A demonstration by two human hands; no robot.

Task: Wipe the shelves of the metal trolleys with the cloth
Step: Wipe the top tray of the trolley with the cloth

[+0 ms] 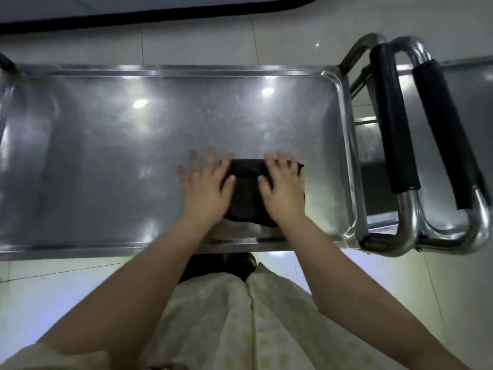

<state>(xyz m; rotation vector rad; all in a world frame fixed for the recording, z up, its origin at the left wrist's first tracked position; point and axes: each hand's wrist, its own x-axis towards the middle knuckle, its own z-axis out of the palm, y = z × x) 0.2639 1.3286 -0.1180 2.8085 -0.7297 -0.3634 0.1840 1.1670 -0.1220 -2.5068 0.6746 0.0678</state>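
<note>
Left grip [205, 189] and right grip [283, 189] both lie released and flat, fingers straight and spread, palms pressing down on the cloth [246, 194] rather than clenching it. The right grip covers the cloth's right part. The left sits on its left edge, with most of its fingers out on bare steel. Two flat palms spread the load, which I judge suits wiping: the pad keeps full contact and can be pushed in long strokes without bunching.

The cloth is black and folded into a thick pad. It lies on the top shelf [120, 161] of the trolley [80, 252], near the front rim and right of the middle. The shelf is a shallow steel tray with a raised rim and rounded corners. Lights glare off it and fine scuffs show across its far half. I cannot tell whether any part has been wiped. Most of the shelf lies to the left of the pad and beyond it, so much of it looks left to cover.

Past the right rim stands the handle [394, 121], a bent tube in a black sleeve. Just beside it is the second handle [445, 134], on a second trolley [470, 108] parked end to end, probably so both can be reached from one spot. Below is a pale tiled floor [200, 41], and the person's light garment [240, 329] shows at the bottom.
</note>
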